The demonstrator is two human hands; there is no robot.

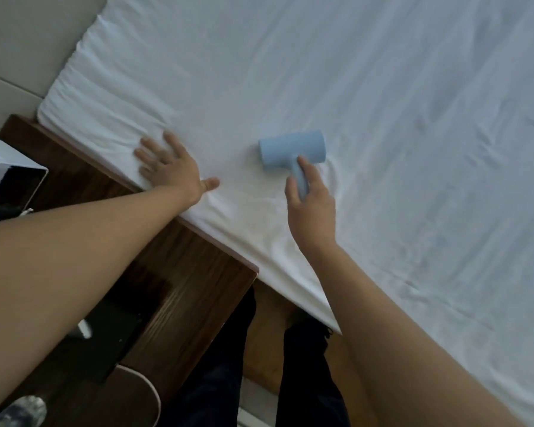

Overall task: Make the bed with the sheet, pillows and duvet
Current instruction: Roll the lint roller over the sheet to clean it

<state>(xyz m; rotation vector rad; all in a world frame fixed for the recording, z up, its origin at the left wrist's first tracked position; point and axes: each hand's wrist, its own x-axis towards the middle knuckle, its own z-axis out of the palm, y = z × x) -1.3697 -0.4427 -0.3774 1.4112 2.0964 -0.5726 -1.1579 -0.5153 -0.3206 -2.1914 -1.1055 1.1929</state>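
A white sheet (367, 103) covers the mattress across most of the view, with wrinkles near its left corner and near edge. My left hand (170, 166) presses flat on the sheet close to the mattress edge, fingers spread. My right hand (310, 198) grips the handle of a light blue T-shaped roller (290, 147), whose barrel lies on the sheet just beyond my fingers. No pillows or duvet are in view.
A dark wooden bedside table (179, 272) stands along the mattress edge below my left arm. A white box-shaped appliance (3, 180) sits at the far left. My legs in dark trousers (305, 380) stand on the wooden floor beside the bed.
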